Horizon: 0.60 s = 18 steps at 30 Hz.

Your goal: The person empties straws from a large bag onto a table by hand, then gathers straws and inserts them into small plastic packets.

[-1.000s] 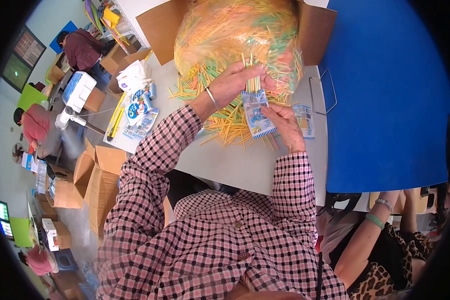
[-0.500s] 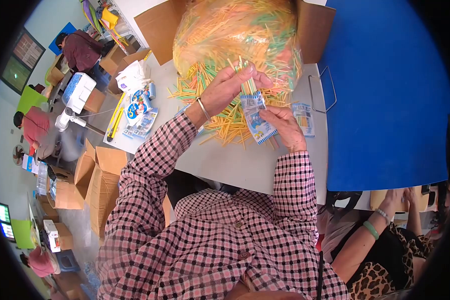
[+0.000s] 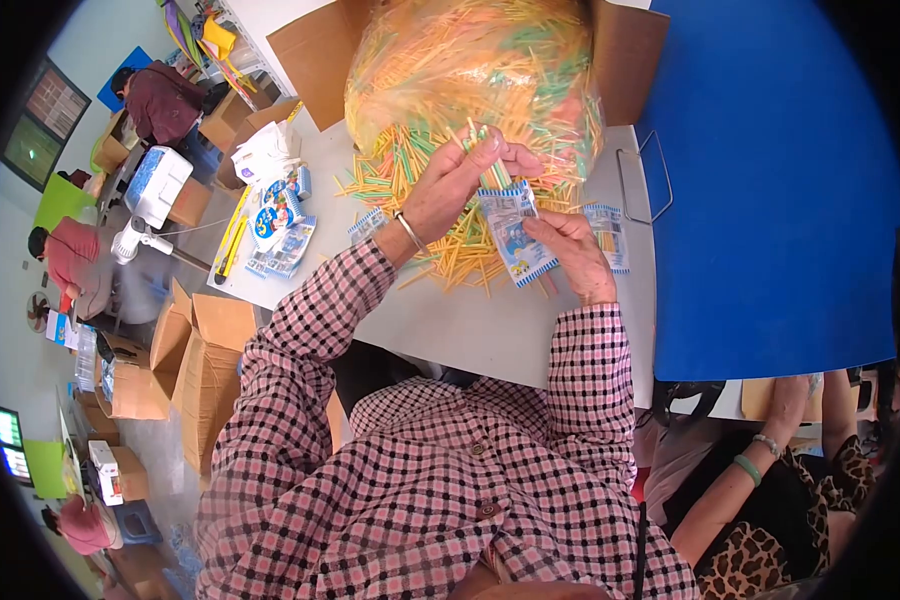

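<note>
My left hand [image 3: 452,185], with a bracelet at the wrist, is closed on a small bundle of coloured sticks [image 3: 494,172]. The bundle's lower ends are in the mouth of a blue and white printed packet [image 3: 515,240]. My right hand [image 3: 574,250] pinches the packet's right edge. Beneath both hands lies a loose heap of yellow, green and pink sticks [image 3: 460,262]. Behind it a large clear bag [image 3: 470,70] full of such sticks stands in a cardboard box [image 3: 630,65].
Flat packets [image 3: 608,238] lie right of the heap. More packets [image 3: 280,215] and a yellow cutter [image 3: 232,248] are at the left of the white table [image 3: 450,335]. A blue board [image 3: 770,200] is at the right, a co-worker's arm [image 3: 725,500] below it.
My left hand has shifted slightly left and down with the sticks, and another packet shows beside its wrist. The packet in my right hand has tilted a little. The co-worker's arms have moved.
</note>
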Motion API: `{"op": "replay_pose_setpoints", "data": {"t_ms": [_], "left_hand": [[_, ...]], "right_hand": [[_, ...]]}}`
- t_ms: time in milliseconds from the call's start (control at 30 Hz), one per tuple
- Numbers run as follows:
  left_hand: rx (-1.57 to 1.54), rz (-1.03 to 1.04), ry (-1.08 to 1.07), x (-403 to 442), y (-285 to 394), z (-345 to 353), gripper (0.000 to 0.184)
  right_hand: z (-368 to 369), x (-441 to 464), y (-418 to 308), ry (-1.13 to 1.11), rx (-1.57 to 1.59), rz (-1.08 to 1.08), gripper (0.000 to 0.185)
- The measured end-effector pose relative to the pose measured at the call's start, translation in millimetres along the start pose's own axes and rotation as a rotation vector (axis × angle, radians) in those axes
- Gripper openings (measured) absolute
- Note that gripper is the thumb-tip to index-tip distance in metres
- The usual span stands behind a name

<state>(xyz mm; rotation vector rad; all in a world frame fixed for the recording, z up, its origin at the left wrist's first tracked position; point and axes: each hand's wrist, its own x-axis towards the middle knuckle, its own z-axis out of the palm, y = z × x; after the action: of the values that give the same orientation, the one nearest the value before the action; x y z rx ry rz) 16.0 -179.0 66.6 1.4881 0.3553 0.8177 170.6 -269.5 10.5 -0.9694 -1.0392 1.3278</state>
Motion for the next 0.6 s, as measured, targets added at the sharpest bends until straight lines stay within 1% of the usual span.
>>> {"op": "replay_pose_setpoints", "data": {"t_ms": [67,133,167,233,300,367,433,500,600], "left_hand": [[-0.02,-0.003,-0.002,-3.7,0.3,2.2,0.042],[-0.028,-0.004,0.002,-6.1,1.8,2.5,0.042],[0.036,-0.014,-0.014,-7.1,2.8,2.3,0.041],[0.162,-0.033,-0.047,-8.5,4.6,1.8,0.038],[0.11,-0.061,-0.071,-9.3,0.2,-2.2,0.036],[0.004,-0.117,-0.119,-9.4,-3.7,-4.7,0.032],[-0.005,-0.103,-0.111,-6.8,-6.7,-6.5,0.03],[-0.018,-0.074,-0.095,-2.7,-6.4,-8.3,0.027],[0.024,-0.084,-0.052,3.2,-9.5,-13.9,0.029]], "right_hand": [[0.3,-0.9,-0.6,0.015,0.038,0.004,0.018],[1.5,0.0,-0.4,-0.011,-0.1,-0.014,0.018],[2.2,0.4,-0.2,-0.026,-0.17,-0.022,0.018],[2.2,0.4,-1.0,-0.023,-0.144,-0.006,0.018],[0.8,-0.2,-2.1,-0.008,-0.093,0.023,0.017],[0.1,0.0,0.2,-0.001,-0.113,-0.005,0.017],[0.0,2.0,4.3,0.005,-0.154,-0.055,0.017],[-0.8,5.5,9.2,0.031,-0.124,-0.079,0.018],[-1.2,8.2,12.4,0.093,-0.061,-0.125,0.019]]}}
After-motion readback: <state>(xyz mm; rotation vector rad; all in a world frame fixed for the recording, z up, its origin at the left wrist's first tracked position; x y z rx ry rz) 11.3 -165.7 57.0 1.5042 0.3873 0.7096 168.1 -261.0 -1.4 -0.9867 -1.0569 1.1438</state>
